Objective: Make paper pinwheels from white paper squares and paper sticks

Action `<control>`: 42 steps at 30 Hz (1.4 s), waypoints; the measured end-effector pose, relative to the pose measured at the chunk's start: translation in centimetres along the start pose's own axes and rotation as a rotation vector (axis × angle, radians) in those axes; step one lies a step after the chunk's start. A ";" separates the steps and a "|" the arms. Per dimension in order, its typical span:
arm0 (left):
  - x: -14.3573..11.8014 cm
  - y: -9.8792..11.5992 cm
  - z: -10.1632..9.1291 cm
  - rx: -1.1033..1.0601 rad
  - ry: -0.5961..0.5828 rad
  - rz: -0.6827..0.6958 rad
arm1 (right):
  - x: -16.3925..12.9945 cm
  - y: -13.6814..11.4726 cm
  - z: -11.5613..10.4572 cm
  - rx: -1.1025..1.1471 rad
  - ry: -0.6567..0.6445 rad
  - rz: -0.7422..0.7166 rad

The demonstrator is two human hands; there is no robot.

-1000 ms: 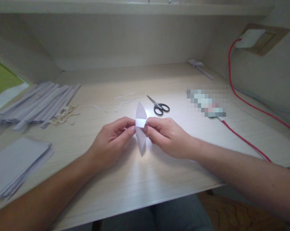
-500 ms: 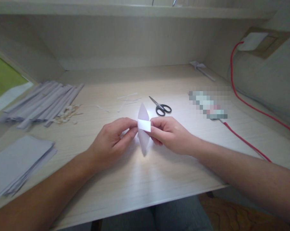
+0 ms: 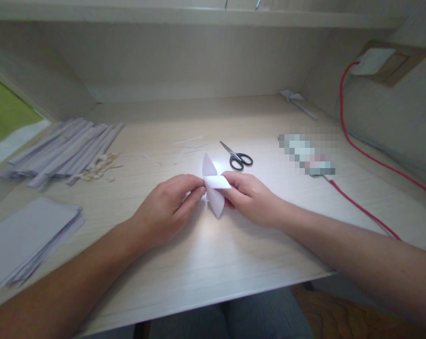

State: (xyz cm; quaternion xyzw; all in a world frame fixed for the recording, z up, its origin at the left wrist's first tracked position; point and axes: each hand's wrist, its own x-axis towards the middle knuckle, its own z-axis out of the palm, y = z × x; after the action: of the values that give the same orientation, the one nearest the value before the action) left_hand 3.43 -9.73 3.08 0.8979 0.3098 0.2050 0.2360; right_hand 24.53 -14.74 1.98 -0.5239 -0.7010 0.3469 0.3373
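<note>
Both of my hands pinch a small folded white paper piece [image 3: 214, 188] low over the middle of the light wooden desk [image 3: 205, 254]. The piece is pointed at both ends and has a band folded across its middle. My left hand [image 3: 168, 205] grips its left side with thumb and forefinger. My right hand [image 3: 250, 197] grips its right side, fingers curled under the band. Black-handled scissors [image 3: 238, 157] lie shut on the desk just beyond my right hand.
A row of rolled grey paper tubes [image 3: 62, 150] lies at the left, with pale scraps [image 3: 100, 167] beside it. A stack of grey sheets [image 3: 25, 240] sits near the left front edge. A red cable [image 3: 357, 200] crosses the right side. Thin paper strips [image 3: 186, 143] lie behind.
The paper piece has dropped lower toward the desk and tilted, and the band across its middle now sticks out further to the right. Both hands moved slightly down with it.
</note>
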 end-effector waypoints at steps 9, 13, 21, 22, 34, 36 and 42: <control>0.0 0.0 -0.4 -0.002 0.000 0.014 | 0.0 -0.3 -0.1 -0.072 -0.024 -0.056; 0.0 0.0 -0.4 -0.045 0.009 0.021 | 0.0 -0.2 -0.2 -0.048 -0.023 -0.065; 0.1 -0.5 0.2 -0.157 -0.018 -0.027 | 0.1 0.2 0.0 -0.024 -0.014 -0.064; 0.1 -0.5 0.2 -0.166 -0.019 -0.031 | 0.1 0.3 0.0 -0.020 -0.014 -0.069; 0.2 -0.4 0.4 -0.197 0.031 -0.012 | 0.3 0.5 -0.1 0.088 -0.054 -0.072; 0.1 -0.2 0.3 -0.201 0.070 -0.016 | 0.3 0.6 -0.1 0.099 -0.055 -0.084; -0.1 -0.1 0.2 -0.214 0.165 -0.022 | 0.4 0.9 0.0 0.190 -0.050 -0.108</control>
State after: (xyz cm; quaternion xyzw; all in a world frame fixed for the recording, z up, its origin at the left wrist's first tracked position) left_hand 3.43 -9.82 2.88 0.8442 0.3143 0.3076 0.3066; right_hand 24.91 -14.17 1.23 -0.4421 -0.7006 0.4060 0.3858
